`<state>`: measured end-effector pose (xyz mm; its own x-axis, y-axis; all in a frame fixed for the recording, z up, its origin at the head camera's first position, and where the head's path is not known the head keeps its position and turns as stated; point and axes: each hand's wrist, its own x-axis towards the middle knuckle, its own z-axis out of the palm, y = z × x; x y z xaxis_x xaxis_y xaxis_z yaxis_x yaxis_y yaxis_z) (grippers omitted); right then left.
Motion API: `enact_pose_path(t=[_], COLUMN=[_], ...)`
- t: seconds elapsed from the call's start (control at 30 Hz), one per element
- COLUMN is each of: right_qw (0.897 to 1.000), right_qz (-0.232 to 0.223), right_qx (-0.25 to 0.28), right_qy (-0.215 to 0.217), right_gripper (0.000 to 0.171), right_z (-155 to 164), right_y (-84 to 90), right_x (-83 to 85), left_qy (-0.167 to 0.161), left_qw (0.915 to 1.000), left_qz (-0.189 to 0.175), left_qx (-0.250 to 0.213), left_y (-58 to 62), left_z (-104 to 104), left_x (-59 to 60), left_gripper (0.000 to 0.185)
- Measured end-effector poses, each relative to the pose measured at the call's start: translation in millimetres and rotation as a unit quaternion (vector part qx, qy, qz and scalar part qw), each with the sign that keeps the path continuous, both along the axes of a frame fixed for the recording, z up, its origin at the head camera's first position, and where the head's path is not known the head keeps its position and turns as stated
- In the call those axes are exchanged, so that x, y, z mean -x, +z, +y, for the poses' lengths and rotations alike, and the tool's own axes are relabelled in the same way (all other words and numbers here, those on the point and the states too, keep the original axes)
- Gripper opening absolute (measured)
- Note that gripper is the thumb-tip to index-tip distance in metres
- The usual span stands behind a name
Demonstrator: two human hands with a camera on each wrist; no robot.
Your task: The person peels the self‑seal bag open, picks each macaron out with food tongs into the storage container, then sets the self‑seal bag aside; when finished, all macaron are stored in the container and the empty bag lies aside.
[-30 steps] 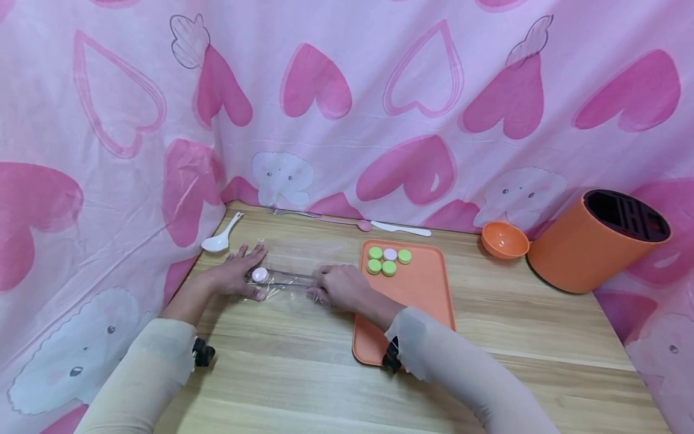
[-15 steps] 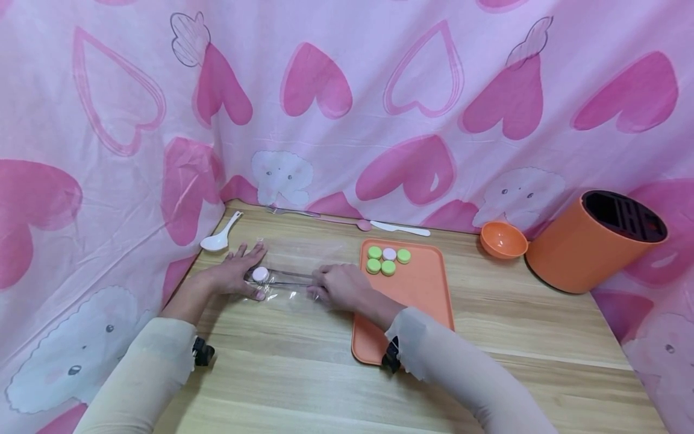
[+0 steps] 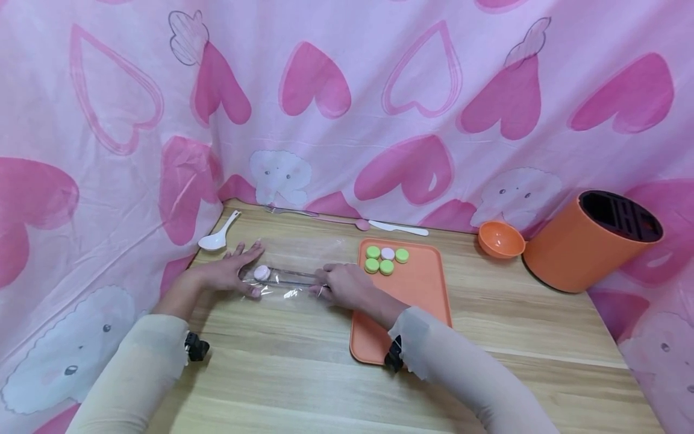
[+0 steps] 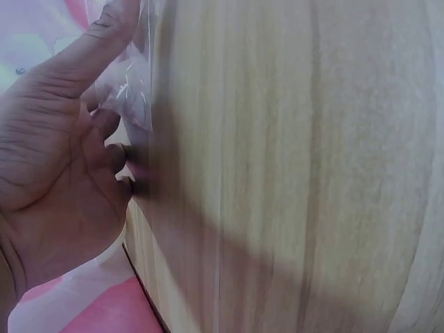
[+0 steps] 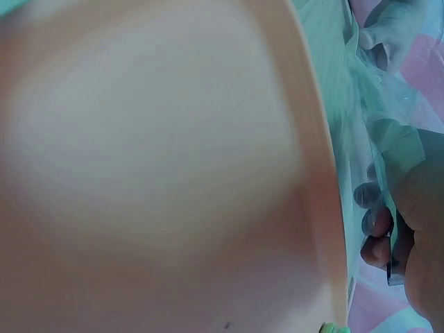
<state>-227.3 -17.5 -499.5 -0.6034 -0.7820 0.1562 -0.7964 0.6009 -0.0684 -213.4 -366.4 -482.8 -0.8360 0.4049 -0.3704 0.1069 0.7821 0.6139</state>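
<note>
A clear plastic bag (image 3: 293, 253) lies flat on the wooden table between the hands. Inside its outline, at the left end, sits a pale pink macaron (image 3: 262, 273), slightly tilted. Two thin metal arms of tongs (image 3: 295, 276) reach from my right hand (image 3: 347, 284) to the macaron. The right hand grips the tongs with curled fingers, and in the right wrist view bag film drapes around those fingers (image 5: 380, 222). My left hand (image 3: 230, 271) rests at the bag's left end, thumb and forefinger spread on either side of the macaron. In the left wrist view film shows beside the thumb (image 4: 104, 35).
An orange tray (image 3: 412, 301) beside the right hand bears several green macarons (image 3: 387, 267) and one pale pink. A white spoon (image 3: 217, 239), fork (image 3: 290, 211), pink spoon (image 3: 347, 223) and white knife (image 3: 398, 228) line the back. Right: orange bowl (image 3: 501, 240), knife block (image 3: 585, 247).
The pink macaron has shifted slightly right, away from the left palm, and tilted a little. Both hands stay in nearly the same places; the view has drifted slightly.
</note>
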Motion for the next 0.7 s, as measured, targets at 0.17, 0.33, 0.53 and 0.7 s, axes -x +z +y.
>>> enact_pose_path(t=[0.17,0.33,0.53,0.7], right_qw=[1.000,1.000,0.999,1.000], right_qz=[-0.015,-0.030,-0.035,-0.012], right_qx=[0.005,0.004,0.019,0.019], right_qy=[-0.004,-0.003,-0.003,-0.011], right_gripper=[0.036,0.034,0.035,0.032], right_z=[-1,-1,6,18], right_y=[-1.1,-1.2,2.4,3.1], right_x=[0.8,1.2,3.6,6.4], left_qy=[-0.012,-0.020,-0.015,-0.007], left_qw=[0.9998,0.9997,0.9996,0.9995], left_qz=[-0.001,0.004,0.000,-0.011], left_qx=[-0.013,-0.017,-0.025,-0.029], left_y=[-0.8,-1.4,0.7,2.4], left_z=[-1,1,0,-2], left_x=[3.1,3.6,1.7,0.0], left_gripper=[0.127,0.124,0.125,0.126])
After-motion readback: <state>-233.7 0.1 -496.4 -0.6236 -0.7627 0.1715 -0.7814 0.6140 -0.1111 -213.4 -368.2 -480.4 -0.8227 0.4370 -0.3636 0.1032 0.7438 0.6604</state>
